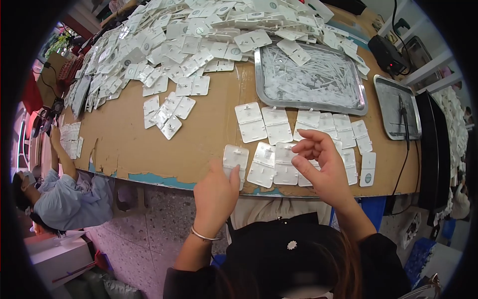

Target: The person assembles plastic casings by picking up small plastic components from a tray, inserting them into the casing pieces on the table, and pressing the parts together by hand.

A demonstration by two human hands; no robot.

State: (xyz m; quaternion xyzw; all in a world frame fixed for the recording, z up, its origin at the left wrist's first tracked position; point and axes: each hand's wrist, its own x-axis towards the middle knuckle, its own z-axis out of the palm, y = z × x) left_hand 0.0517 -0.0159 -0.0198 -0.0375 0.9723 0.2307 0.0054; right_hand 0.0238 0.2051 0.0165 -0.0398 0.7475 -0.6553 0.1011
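Observation:
My left hand [216,194] is at the near edge of the table, closed at the side of a white hinged plastic panel [236,153]. Its thumb lies over the panel, and its other fingers are partly blurred. Above the rows of similar white panels [262,167] hovers my right hand [323,167], fingers curled and thumb apart, with nothing visible between them. It hides part of several panels. Beyond them, a second row includes a panel [277,124] lying flat with small clips showing. A panel with a round grey mark [367,172] lies at the right end.
A large heap of white panels [164,45] covers the far side. A metal tray [361,102] holds many thin white plastic pieces. On the right are a smaller tray [383,107] with a corded pen-like tool [403,114] and a black box [388,52]. Another person [74,199] sits at left.

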